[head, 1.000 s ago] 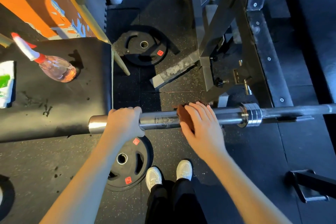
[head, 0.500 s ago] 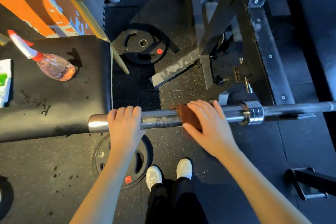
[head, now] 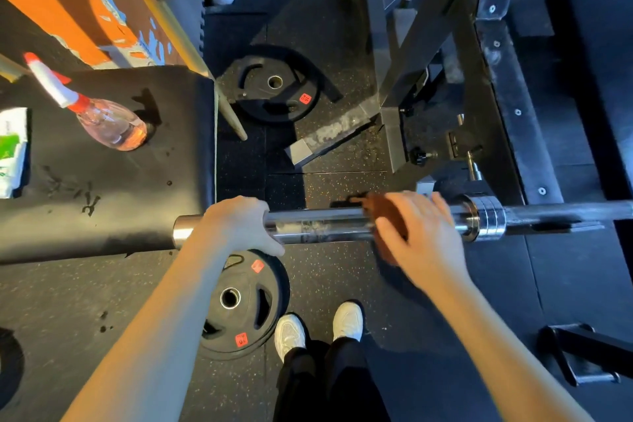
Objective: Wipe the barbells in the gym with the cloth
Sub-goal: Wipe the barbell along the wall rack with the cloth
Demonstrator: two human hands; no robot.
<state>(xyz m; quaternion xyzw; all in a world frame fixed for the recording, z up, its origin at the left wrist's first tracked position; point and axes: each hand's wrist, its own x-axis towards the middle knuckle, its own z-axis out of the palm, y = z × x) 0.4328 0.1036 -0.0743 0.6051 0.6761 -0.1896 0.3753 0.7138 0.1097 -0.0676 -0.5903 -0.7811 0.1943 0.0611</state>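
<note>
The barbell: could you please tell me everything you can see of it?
The barbell is shiny metal and lies level across the view, above the floor. Its thick, smudged sleeve ends at the left, by the black pad; a ringed collar joins it to a thinner, darker shaft that runs off the right edge. The left hand grips the sleeve near its end; the right hand holds a brown cloth on it beside the collar.

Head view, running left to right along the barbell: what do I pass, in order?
Bare end of the chrome barbell sleeve → left hand gripping the sleeve → brown cloth → right hand holding that cloth on the sleeve → ridged steel collar → dark barbell shaft.
</note>
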